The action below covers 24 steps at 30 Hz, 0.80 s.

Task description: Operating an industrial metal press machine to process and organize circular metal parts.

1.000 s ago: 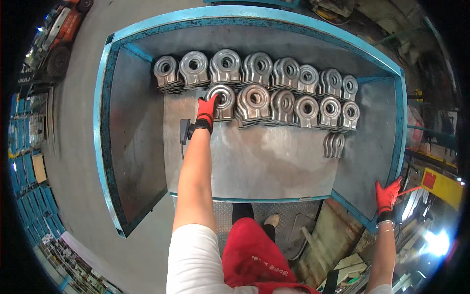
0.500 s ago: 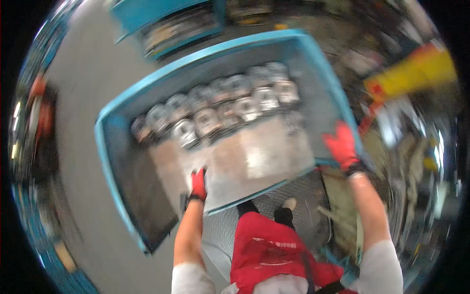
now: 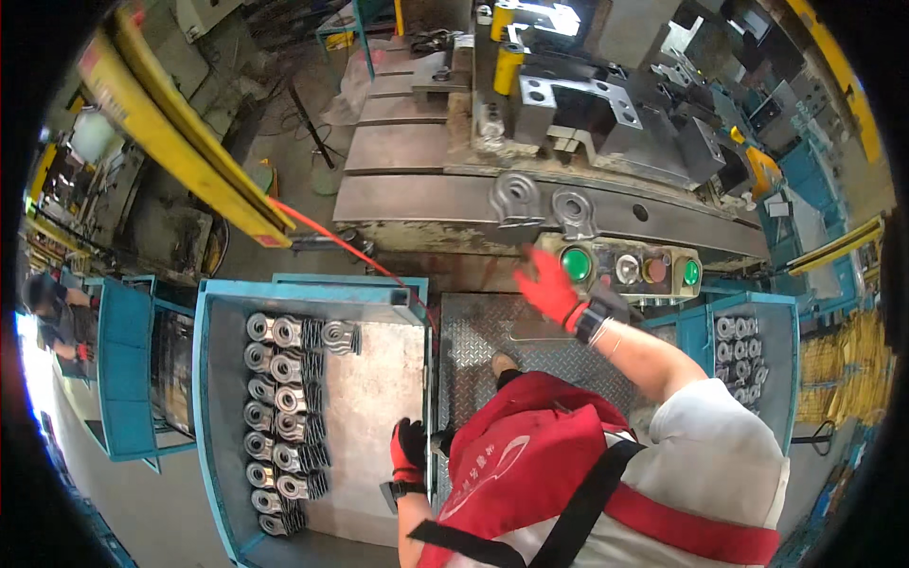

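My right hand [image 3: 549,289], in a red glove, is open with fingers spread, just left of a control box [image 3: 620,275] with round green buttons. My left hand [image 3: 409,450], gloved in red with dark fingertips, hangs by the near right side of a blue-rimmed bin [image 3: 204,398]. Its thumb stands apart from the fingers, and nothing shows in it. Inside the bin, stacks of ringed metal brackets [image 3: 287,398] fill two columns, with one more stack [image 3: 339,336] beside them. Two similar brackets [image 3: 516,201] [image 3: 573,210] lie on the press bed's front edge, beyond my right hand.
A press die [image 3: 597,114] with metal blocks stands on the bed [image 3: 393,194]. Yellow guard posts [image 3: 180,128] rise at the left. Another blue bin [image 3: 781,360] with stacked brackets is at the right. Below me lies a checkered steel plate [image 3: 473,327]. A person [image 3: 62,312] stands far left.
My view has turned right: the bin ahead is now at my left, and the press faces me. My right hand has left the bin's rim and is beside the control box.
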{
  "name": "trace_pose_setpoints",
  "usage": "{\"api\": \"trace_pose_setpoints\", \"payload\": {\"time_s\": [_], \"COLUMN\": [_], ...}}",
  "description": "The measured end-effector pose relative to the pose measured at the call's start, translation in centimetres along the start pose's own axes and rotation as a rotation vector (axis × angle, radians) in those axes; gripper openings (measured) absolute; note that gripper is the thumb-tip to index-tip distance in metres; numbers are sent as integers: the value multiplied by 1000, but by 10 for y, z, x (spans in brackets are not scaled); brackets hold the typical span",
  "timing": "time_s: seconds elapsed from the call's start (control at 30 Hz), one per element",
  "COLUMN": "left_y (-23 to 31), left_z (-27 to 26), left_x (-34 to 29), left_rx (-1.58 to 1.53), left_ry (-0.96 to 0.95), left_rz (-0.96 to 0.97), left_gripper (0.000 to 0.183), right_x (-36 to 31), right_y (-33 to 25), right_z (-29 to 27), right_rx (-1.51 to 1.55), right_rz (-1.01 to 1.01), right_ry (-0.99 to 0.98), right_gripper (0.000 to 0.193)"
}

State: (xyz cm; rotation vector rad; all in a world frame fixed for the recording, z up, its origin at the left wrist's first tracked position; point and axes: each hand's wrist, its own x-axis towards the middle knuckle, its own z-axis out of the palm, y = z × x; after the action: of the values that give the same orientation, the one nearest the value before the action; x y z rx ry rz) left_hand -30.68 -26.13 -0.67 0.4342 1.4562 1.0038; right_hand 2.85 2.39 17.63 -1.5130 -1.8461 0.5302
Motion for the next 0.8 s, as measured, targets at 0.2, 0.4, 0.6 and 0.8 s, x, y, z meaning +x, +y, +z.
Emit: {"api": "trace_pose_setpoints", "payload": {"time_s": [0.2,0.4,0.6,0.8], "left_y": [90,152,191,241], "left_z": [118,211,238,301], "left_x": [52,62,61,41], "left_rx": [73,-122,-61,-203], "left_ry": [-153,-147,-148,-499], "left_rz": [170,97,99,64], "left_gripper": [34,28,42,48], "right_x": [85,107,107,52], "right_y": [90,114,136,112], "right_z": [-74,-73,-88,-107], "right_rx": [-591,-644,-101,348], "right_rz": [376,341,217,-352], "right_ry": [29,-393,-170,-269], "right_gripper": [102,119,99,26]}}
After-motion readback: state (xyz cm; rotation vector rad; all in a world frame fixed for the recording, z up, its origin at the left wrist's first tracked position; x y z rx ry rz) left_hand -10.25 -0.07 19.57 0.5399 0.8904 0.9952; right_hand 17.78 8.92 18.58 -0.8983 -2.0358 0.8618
